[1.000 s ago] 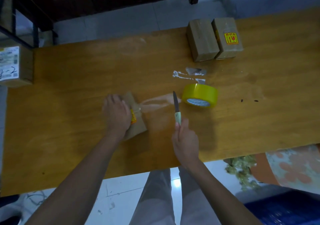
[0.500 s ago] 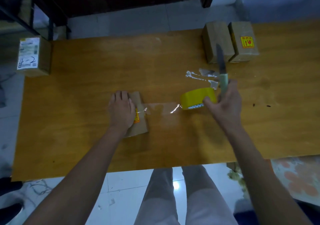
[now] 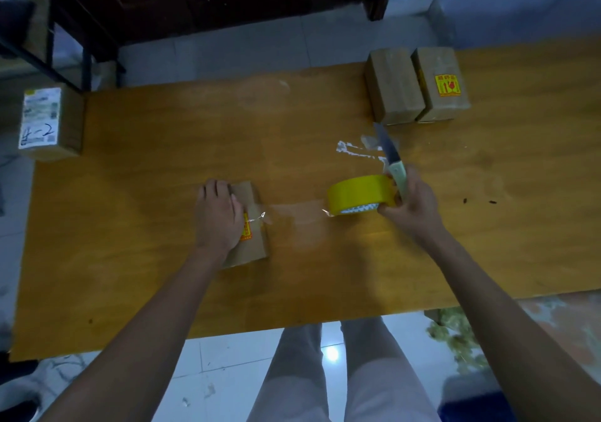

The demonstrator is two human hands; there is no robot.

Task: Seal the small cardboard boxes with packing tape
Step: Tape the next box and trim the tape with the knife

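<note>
Left hand: the left hand [image 3: 218, 217] lies flat, fingers straight, pressing down on the small cardboard box [image 3: 248, 226] at table centre.
Right hand: the right hand [image 3: 411, 205] curls round the yellow tape roll [image 3: 359, 194] and also grips a knife [image 3: 392, 158], whose blade points toward 11 o'clock.
Tape strip: a clear strip of tape [image 3: 294, 212] stretches from the roll, at 3 o'clock of the box, onto the box top.
Sealed pair: two more cardboard boxes [image 3: 418, 85] stand touching side by side at 1 o'clock, just beyond the knife tip, near the far table edge.
Open room: bare wood spreads wide at 9 o'clock of the held box and at 3 o'clock of the roll.
Table: the wooden table [image 3: 146, 168] carries torn tape scraps [image 3: 353, 150] at 12 o'clock of the roll.
Edges: the near edge runs just above the person's legs.
Room: a labelled carton [image 3: 48, 122] sits off the table's left end at 10 o'clock; pale floor tiles lie beyond the far edge.
</note>
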